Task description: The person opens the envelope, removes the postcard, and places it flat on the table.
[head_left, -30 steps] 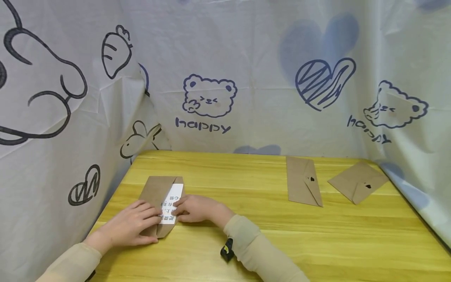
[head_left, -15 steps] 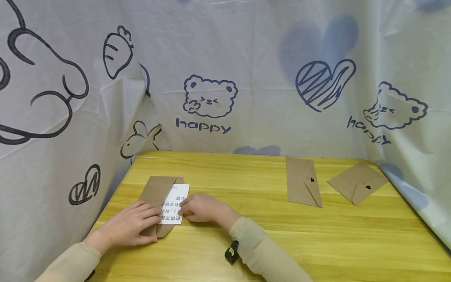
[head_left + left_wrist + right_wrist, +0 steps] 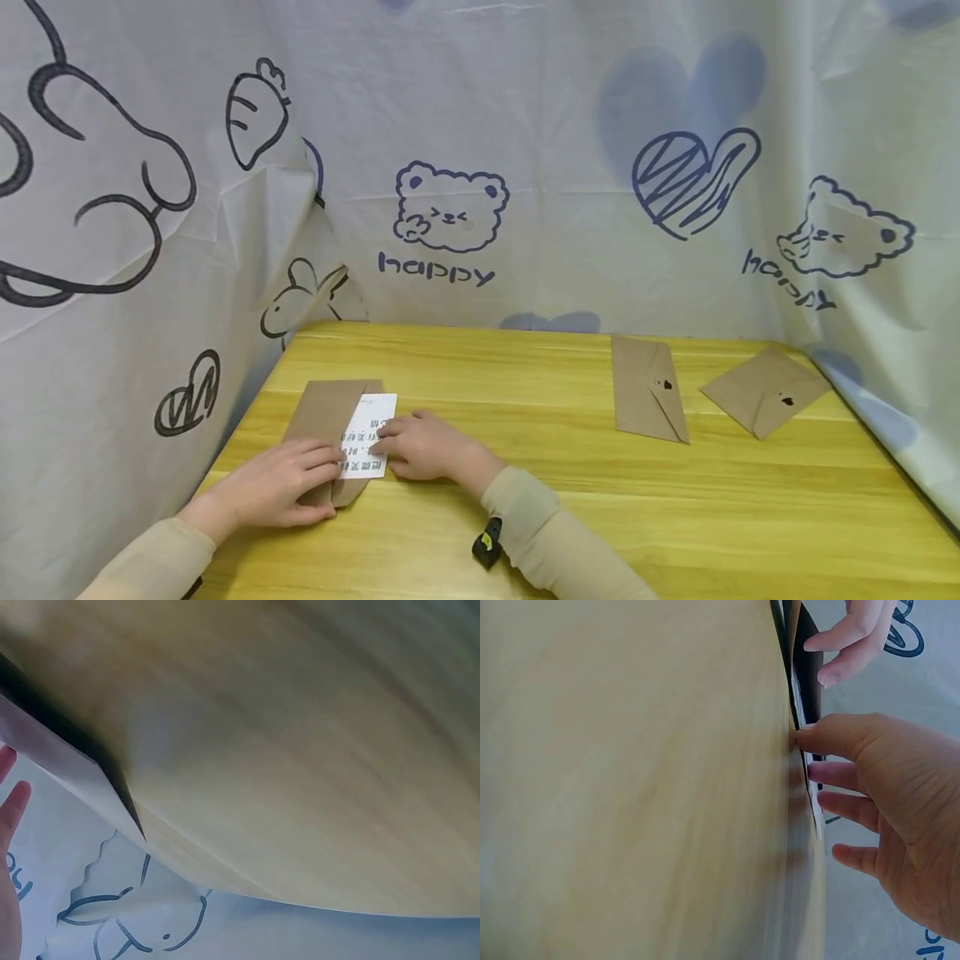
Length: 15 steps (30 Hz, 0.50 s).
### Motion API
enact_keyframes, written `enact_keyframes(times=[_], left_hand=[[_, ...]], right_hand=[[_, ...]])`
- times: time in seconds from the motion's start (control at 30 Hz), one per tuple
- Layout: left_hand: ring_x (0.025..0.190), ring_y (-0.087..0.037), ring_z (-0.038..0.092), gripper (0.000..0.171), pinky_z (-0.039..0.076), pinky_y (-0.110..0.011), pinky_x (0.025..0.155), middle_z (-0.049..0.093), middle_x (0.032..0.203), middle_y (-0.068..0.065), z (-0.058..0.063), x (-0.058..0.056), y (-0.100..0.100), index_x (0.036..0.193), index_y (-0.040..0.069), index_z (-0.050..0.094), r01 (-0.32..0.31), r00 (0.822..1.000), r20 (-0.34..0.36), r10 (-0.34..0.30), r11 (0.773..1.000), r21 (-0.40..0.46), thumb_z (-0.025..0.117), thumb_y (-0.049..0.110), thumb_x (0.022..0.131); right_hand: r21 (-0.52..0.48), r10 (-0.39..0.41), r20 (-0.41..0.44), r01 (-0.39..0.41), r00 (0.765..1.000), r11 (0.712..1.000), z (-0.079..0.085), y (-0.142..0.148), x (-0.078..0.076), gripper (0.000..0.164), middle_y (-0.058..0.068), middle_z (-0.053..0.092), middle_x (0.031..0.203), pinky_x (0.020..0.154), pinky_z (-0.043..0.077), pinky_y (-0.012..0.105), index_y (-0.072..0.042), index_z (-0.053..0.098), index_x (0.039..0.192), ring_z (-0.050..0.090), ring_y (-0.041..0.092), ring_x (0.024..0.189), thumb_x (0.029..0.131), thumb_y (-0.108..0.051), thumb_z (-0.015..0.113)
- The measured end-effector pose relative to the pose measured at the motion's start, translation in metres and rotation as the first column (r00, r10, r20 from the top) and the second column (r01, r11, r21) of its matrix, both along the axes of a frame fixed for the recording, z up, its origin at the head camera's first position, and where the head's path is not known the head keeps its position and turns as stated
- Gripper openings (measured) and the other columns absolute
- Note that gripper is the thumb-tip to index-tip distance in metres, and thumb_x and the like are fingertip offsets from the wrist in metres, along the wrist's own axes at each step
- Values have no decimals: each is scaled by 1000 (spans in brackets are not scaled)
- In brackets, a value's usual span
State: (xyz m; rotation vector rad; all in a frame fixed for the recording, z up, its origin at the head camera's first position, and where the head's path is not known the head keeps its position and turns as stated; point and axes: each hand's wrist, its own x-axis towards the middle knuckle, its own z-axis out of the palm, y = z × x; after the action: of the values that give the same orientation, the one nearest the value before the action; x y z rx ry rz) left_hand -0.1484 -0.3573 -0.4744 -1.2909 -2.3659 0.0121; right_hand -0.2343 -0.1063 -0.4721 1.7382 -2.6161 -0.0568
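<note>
A brown paper envelope (image 3: 322,408) lies at the left of the table in the head view, its flap side toward the right. A white card (image 3: 375,408) printed with dark characters sticks partway out of it; the rest is hidden inside. My left hand (image 3: 281,479) rests across the envelope's lower part with extended fingers, thumb at the lower edge. With fingertips and thumb, my right hand (image 3: 431,447) pinches the card's right edge. In the right wrist view the right thumb and fingers meet at the paper's edge, near the left fingertips (image 3: 829,675).
Two more brown envelopes, each with a dark heart mark, lie at the back right: one upright (image 3: 637,387) and one turned at an angle (image 3: 765,392). A white cloth (image 3: 555,167) with drawings surrounds the yellow wooden table (image 3: 637,508) at its back and sides.
The card has slid out to the right, pulled by the right hand, so more print shows. Then the envelope and card shifted slightly left. The left hand stays on the envelope.
</note>
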Motion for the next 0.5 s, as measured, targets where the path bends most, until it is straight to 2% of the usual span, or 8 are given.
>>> enact_keyframes(times=[0.23, 0.5], left_hand=[[102, -21, 64, 34, 56, -38, 86, 67, 111, -4, 1, -1, 1, 97, 17, 66, 23, 1000, 3, -23, 1000, 6, 80, 37, 73], [97, -18, 66, 28, 57, -34, 81, 68, 108, -2, -1, 2, 2, 97, 17, 66, 29, 1000, -13, -28, 998, 50, 78, 31, 76]], right_hand=[[15, 5, -39, -5, 999, 1000, -4, -1, 0, 43, -6, 56, 128, 105, 44, 36, -39, 47, 143, 53, 8, 116, 100, -45, 47], [-9, 12, -19, -12, 1000, 1000, -4, 0, 0, 44, -5, 44, 152, 114, 38, 44, -36, 49, 142, 37, 14, 143, 99, -46, 49]])
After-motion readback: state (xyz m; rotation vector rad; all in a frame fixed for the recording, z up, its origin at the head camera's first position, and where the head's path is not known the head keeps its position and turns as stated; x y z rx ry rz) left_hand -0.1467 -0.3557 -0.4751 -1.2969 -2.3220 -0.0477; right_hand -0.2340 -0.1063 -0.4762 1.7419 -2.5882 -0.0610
